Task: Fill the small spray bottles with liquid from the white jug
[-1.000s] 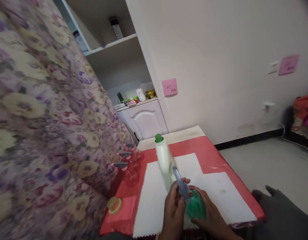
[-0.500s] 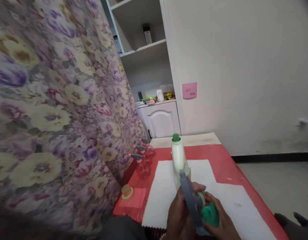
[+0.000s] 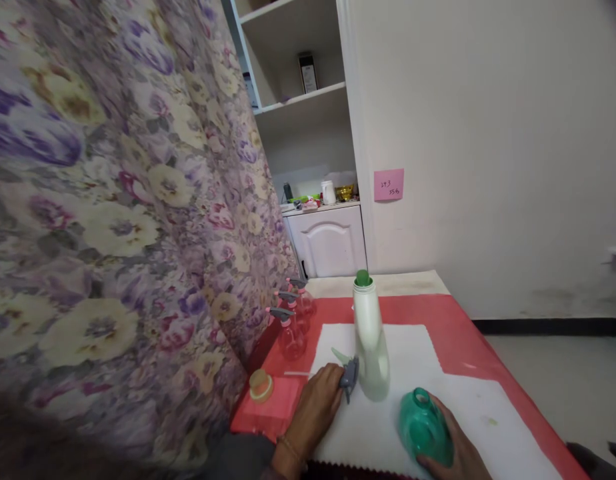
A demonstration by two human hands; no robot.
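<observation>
My left hand (image 3: 315,410) rests low on the white cloth (image 3: 418,373), its fingers closed on a grey spray trigger head (image 3: 347,375) whose thin white tube points left. My right hand (image 3: 451,450) cups a green translucent bottle (image 3: 424,425) lying tilted on the cloth, its open neck pointing up and away. Between the hands stands a tall white bottle with a green cap (image 3: 369,337), just right of the trigger head.
The red table (image 3: 453,333) carries three pink spray bottles (image 3: 291,327) along its left edge and a small round lid (image 3: 261,385) on a pink pad. A floral curtain (image 3: 113,220) hangs close on the left. White cabinet and shelves (image 3: 328,240) stand behind.
The grey trigger head has come off the green bottle: my left hand carried it down and left to the cloth, while my right hand lowered the bottle to the right.
</observation>
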